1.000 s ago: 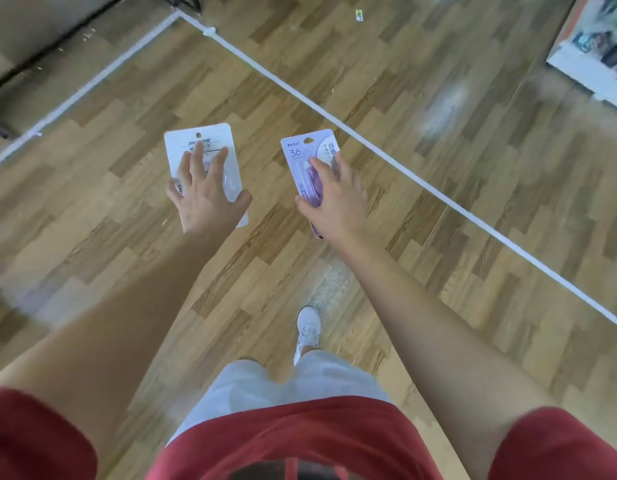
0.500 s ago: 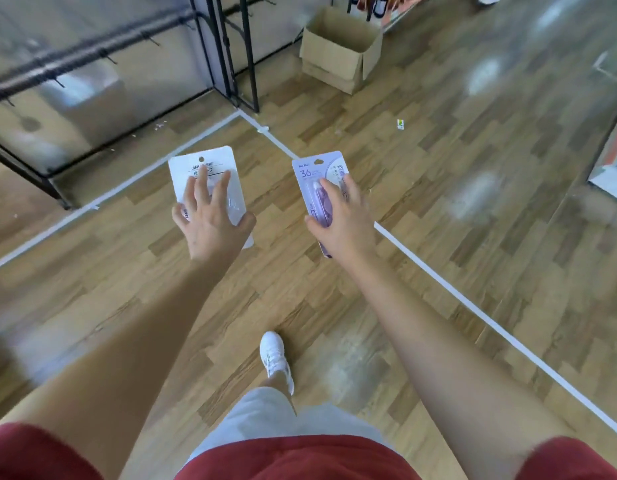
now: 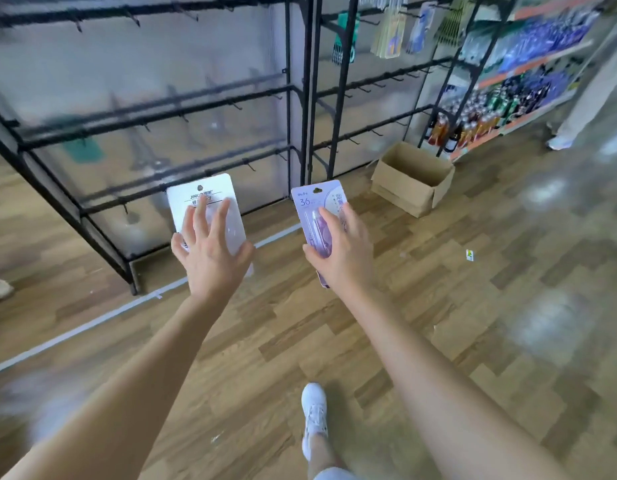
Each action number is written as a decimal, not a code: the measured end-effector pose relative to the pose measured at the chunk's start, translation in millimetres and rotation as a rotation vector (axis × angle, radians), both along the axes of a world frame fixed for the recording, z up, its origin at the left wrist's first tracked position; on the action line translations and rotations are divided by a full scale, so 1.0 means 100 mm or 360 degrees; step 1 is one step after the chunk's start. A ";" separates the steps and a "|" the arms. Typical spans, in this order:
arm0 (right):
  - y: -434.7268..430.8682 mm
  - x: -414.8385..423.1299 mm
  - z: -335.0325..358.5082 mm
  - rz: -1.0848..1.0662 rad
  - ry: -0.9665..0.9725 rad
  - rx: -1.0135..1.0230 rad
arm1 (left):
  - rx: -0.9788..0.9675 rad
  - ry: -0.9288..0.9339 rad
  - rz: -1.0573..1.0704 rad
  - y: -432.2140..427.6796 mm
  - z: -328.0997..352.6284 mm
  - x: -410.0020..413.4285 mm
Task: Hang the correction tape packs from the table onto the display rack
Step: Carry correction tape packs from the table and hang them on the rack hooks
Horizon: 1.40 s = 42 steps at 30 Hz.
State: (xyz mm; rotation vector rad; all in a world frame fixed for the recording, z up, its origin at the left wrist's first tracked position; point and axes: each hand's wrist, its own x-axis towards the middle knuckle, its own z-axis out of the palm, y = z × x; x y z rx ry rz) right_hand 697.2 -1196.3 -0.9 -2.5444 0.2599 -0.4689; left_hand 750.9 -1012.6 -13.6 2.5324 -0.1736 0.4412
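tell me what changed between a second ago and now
The person has walked toward the display rack, which now fills the upper view; a cardboard box came into view beside it. Unchanged: left hand holds the white pack, right hand holds the purple pack.

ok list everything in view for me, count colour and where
white correction tape pack: one, white, in the left hand, before the rack's low bars
purple correction tape pack: one, purple, in the right hand
display rack: two sections, black, hooked bars mostly bare, across the back
hanging packs: several, mixed colours, upper right of the rack
cardboard box: one, brown, open, on the floor by the rack's right end
bottle shelf: one, orange-edged, far right
tape line: one, white, on the wood floor along the rack
paper scrap: one, pale, on the floor at right
left hand: one, grips the white correction tape pack
right hand: one, grips the purple correction tape pack
shoe: one, white, bottom centre
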 end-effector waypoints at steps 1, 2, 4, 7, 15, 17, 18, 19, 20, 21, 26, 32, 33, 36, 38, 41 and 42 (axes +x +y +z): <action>0.01 0.22 0.03 0.0036 -0.0031 -0.0013 | -0.0002 -0.0040 0.0032 0.01 0.04 0.18; 0.02 0.43 0.06 0.0070 -0.0059 -0.0016 | 0.0004 -0.0073 0.0062 0.02 0.08 0.38; 0.02 0.89 0.12 0.0125 -0.0109 -0.0023 | 0.0004 -0.0125 0.0133 0.03 0.17 0.81; -0.02 1.45 0.23 0.0196 -0.0152 -0.0046 | -0.0025 -0.0180 0.0195 0.03 0.27 1.32; -0.02 2.92 0.62 0.0374 -0.0385 -0.0062 | -0.0053 -0.0326 0.0353 0.09 0.69 2.59; 0.04 3.22 0.70 0.0419 -0.0443 -0.0031 | -0.0045 -0.0366 0.0379 0.17 0.76 2.86; 0.08 3.37 0.73 0.0436 -0.0465 -0.0016 | -0.0041 -0.0386 0.0391 0.23 0.79 2.99; 0.12 3.52 0.77 0.0446 -0.0477 -0.0003 | -0.0035 -0.0402 0.0405 0.29 0.81 3.13; 0.18 3.66 0.80 0.0458 -0.0487 0.0006 | -0.0026 -0.0411 0.0424 0.36 0.84 3.26; 0.24 3.80 0.83 0.0470 -0.0512 0.0010 | -0.0021 -0.0415 0.0449 0.43 0.87 3.39; 0.59 4.50 0.99 0.0498 -0.0622 0.0025 | -0.0054 -0.0470 0.0517 0.82 1.03 4.04; 1.07 5.26 1.20 0.0523 -0.0732 0.0095 | -0.0055 -0.0571 0.0538 1.36 1.34 4.77; 1.14 5.37 1.23 0.0526 -0.0758 0.0103 | -0.0057 -0.0598 0.0546 1.44 1.40 4.87; 1.33 5.67 1.31 0.0547 -0.0794 0.0115 | -0.0073 -0.0665 0.0587 1.66 1.55 5.14; 1.44 5.85 1.35 0.0569 -0.0811 0.0111 | -0.0050 -0.0701 0.0595 1.75 1.63 5.28; 1.58 6.07 1.42 0.0600 -0.0840 0.0103 | -0.0030 -0.0760 0.0623 1.88 1.77 5.47; 1.63 6.14 1.44 0.0616 -0.0846 0.0102 | -0.0031 -0.0785 0.0642 1.92 1.82 5.52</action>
